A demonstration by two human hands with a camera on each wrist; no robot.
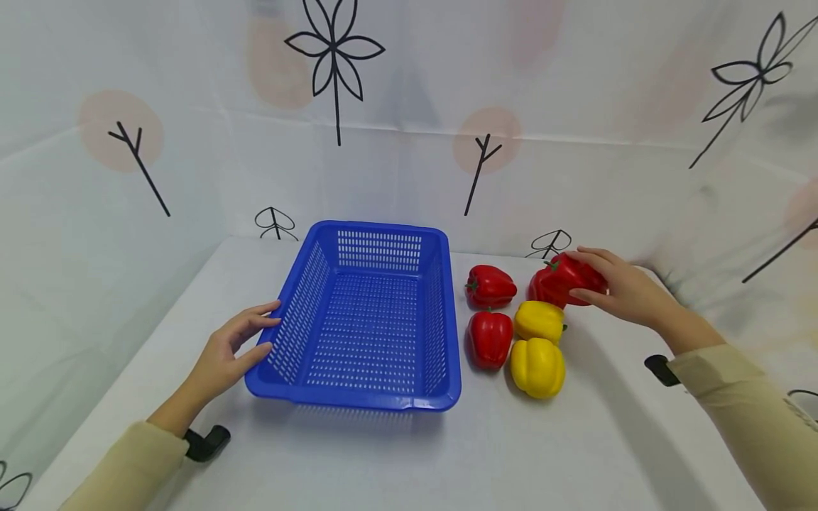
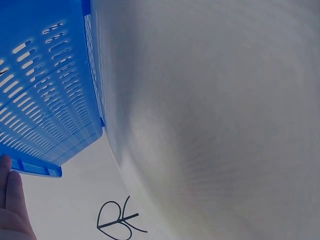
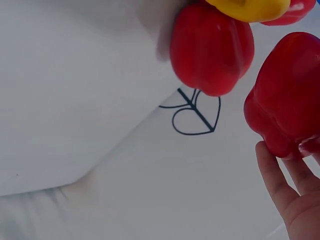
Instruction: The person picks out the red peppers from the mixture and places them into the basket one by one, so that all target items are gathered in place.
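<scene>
Looking down, we see a patterned cloth [image 1: 396, 177] behind a white bench [image 1: 511, 454], where a blue basket [image 1: 358, 399] sits. The left hand [image 1: 220, 353] touches the basket's left rim, its fingers spread and fairly straight. The right hand [image 1: 629, 287] grips a red pepper [image 1: 583, 279] between thumb and fingers, to the right of the basket, just beside another red pepper [image 1: 542, 287]. Nearer the basket we find two more red peppers [image 1: 490, 340], with two yellow peppers [image 1: 537, 368] beside them.
</scene>
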